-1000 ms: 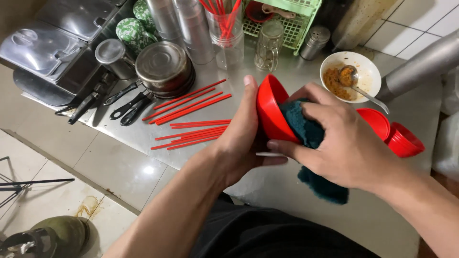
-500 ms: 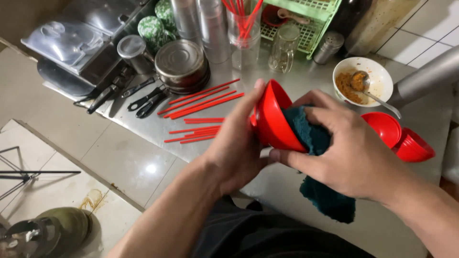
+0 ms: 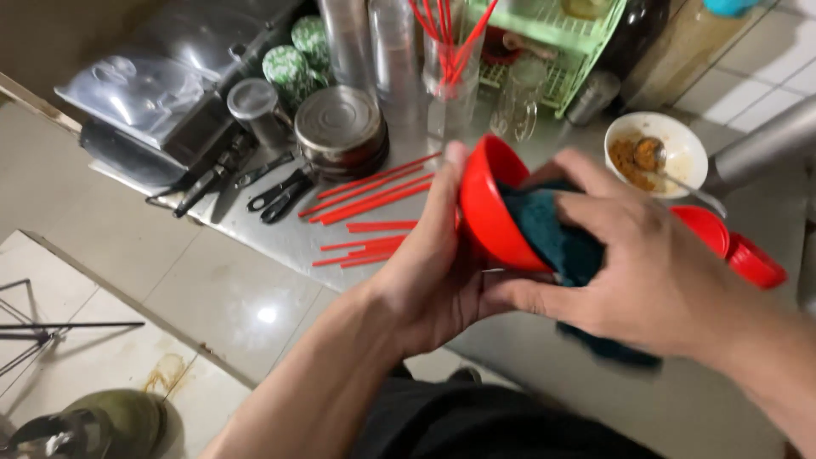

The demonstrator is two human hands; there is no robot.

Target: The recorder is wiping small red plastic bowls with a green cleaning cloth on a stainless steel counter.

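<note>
My left hand (image 3: 429, 276) grips a small red bowl (image 3: 486, 204), tilted on its side above the steel counter. My right hand (image 3: 654, 268) presses a dark teal cloth (image 3: 557, 242) into the bowl's mouth, and the cloth's loose end hangs down below my palm. Several red chopsticks (image 3: 370, 191) lie loose on the counter just left of the bowl.
Two more red bowls (image 3: 731, 246) and a white bowl with brown food and a spoon (image 3: 656, 153) sit at the right. Behind stand stacked round tins (image 3: 340, 127), a glass of red chopsticks (image 3: 449, 76), a green rack (image 3: 557, 34) and tongs (image 3: 217, 174). Tiled floor lies at the left.
The camera view has shifted a little and both hands sit slightly higher and to the right. The bowl stays in my left hand with the cloth still pushed into it.
</note>
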